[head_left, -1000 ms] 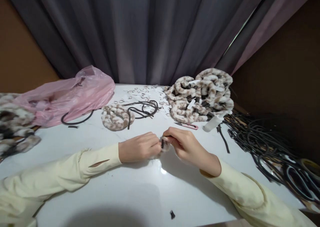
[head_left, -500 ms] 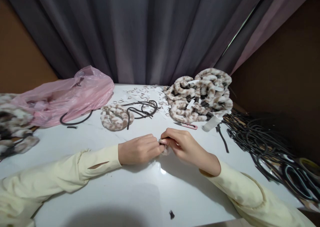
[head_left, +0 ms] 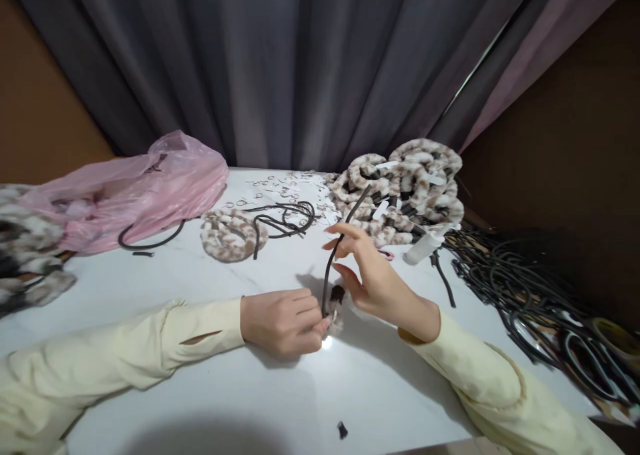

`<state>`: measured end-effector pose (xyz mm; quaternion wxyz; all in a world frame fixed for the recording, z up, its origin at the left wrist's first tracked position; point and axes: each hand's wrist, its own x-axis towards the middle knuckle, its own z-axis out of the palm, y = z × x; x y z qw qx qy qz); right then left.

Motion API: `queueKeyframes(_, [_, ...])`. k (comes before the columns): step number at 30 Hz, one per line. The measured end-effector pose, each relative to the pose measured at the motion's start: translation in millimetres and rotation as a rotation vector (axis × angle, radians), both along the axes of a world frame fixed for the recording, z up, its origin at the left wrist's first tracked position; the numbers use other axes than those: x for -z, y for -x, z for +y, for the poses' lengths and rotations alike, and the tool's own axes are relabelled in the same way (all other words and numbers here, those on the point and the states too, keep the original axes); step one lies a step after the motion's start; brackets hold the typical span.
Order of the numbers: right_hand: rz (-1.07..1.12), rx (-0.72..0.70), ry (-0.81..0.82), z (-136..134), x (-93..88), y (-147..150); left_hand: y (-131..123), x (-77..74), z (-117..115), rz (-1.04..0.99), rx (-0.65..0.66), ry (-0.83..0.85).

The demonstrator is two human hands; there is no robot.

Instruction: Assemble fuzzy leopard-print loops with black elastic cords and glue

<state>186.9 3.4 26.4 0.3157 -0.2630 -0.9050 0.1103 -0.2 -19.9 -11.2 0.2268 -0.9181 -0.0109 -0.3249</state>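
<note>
left hand lies low on the white table, fingers curled shut and pinching a small fuzzy piece against the top. from that pinch a dark strip rises, bends and points up toward the back. right hand hovers above the table with the strip nipped between thumb and forefinger, its other fingers fanned loose. the hands are close but not touching.

the step in hand looks like drawing the strip through the furry cover. any further pull would, i judge, call for a firm left pinch and a straight, even draw.

the strip is thin, matte, dark brown or black, and springy enough to hold its curve. the fuzzy piece is cream and tan, mostly hidden by the fingers.

farther back, from the left: a pink plastic bag, a furry ring, loose dark cords, a pile of furry rings, a small white bottle and a tangle of black bands.
</note>
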Motion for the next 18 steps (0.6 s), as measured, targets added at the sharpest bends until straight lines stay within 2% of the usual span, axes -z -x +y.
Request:
queueKeyframes(2, [-0.083, 0.147, -0.072, 1, -2.2, -3, 0, -0.4, 0, -0.006, 0.009, 0.0])
queueKeyframes(4, [-0.118, 0.193, -0.123, 0, -7.4, -5, 1, -0.8, 1, -0.012, 0.002, -0.001])
queueKeyframes(6, [-0.14, 0.079, -0.057, -4, -14.6, -8, 2, -1.5, 4, -0.021, -0.001, -0.002])
queueKeyframes(9, [-0.276, -0.173, 0.214, -9, -22.6, -10, 5, -3.2, 7, -0.049, 0.032, -0.009])
queueKeyframes(11, [-0.334, -0.267, 0.35, -10, -22.4, -9, 7, -4.0, 7, -0.058, 0.062, -0.022])
queueKeyframes(15, [-0.318, -0.382, 0.506, -7, -12.5, -6, 9, -5.1, 9, -0.055, 0.11, -0.073])
queueKeyframes(18, [-0.292, -0.347, 0.517, -8, -6.3, -3, 11, -7.1, 10, -0.067, 0.119, -0.092])
